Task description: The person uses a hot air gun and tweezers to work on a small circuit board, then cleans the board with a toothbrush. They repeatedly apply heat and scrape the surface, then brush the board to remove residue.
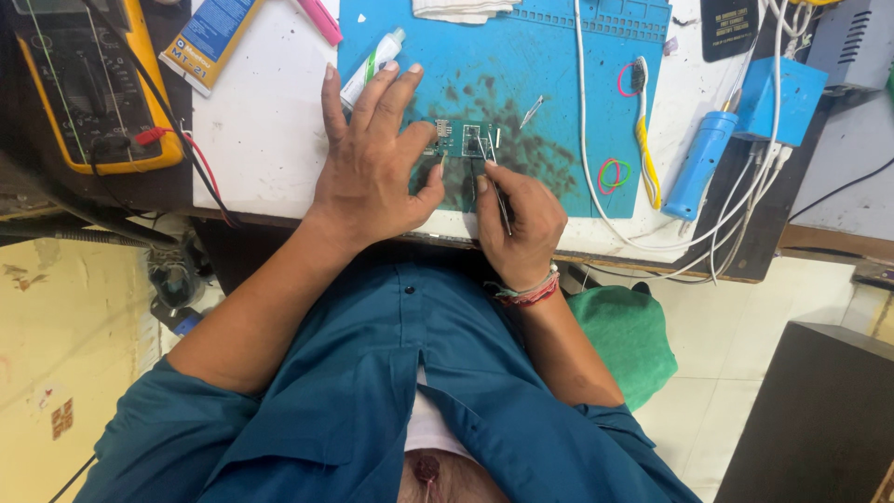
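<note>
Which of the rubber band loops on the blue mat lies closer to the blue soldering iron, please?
The green and red rubber bands, lower on the mat beside the iron; the pink band circles the toothbrush head.

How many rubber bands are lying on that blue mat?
2. One pink rubber band lies beside the toothbrush head near the blue mat's right edge; a second, red and green rubber band lies lower down by the brush handle. Others may be hidden under the hands.
</note>
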